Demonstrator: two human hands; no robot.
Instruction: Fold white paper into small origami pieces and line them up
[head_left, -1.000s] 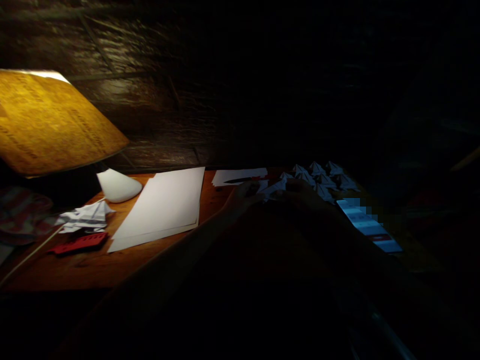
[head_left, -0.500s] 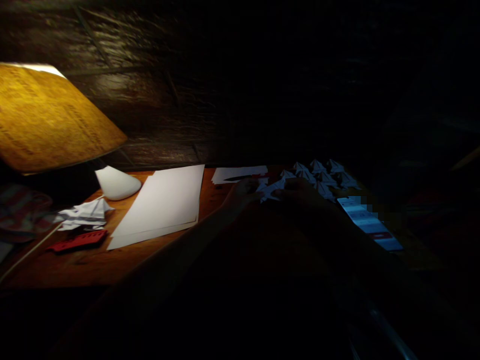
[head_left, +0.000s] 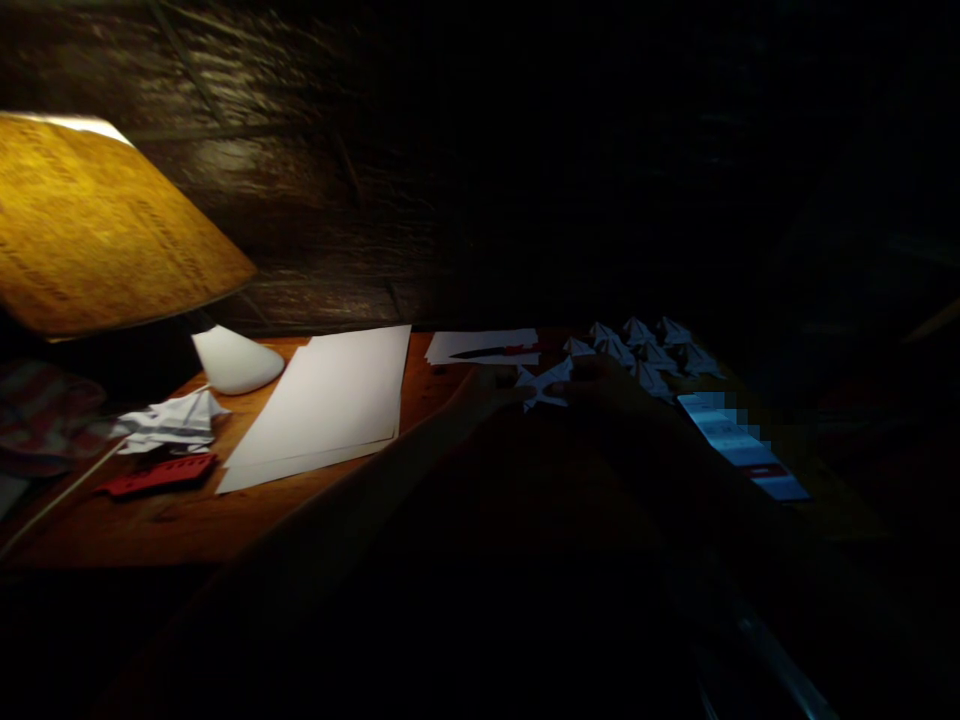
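Observation:
A small white folded paper figure [head_left: 545,385] with several points is held between my two hands over the wooden table [head_left: 165,530]. My left hand [head_left: 496,385] pinches its left side. On its right side, my right hand [head_left: 589,380] grips it, with most of the fingers lost in the dark. Just beyond and to the right stand several folded paper figures [head_left: 652,357] in a cluster. Behind my left hand, a knife [head_left: 491,352] with a red handle lies on a small stack of cut paper [head_left: 442,345].
Large white sheets [head_left: 322,400] lie left of my hands. Farther left stand a lamp with a yellow shade [head_left: 112,230] and white base [head_left: 236,360], crumpled paper [head_left: 176,422] and a red object [head_left: 161,475]. A lit phone [head_left: 735,440] lies on the right. A dark wall [head_left: 300,200] rises behind.
The paper figure has turned a little between my hands and shows its pointed arms more openly. The view has shifted slightly. Both hands still hold the paper.

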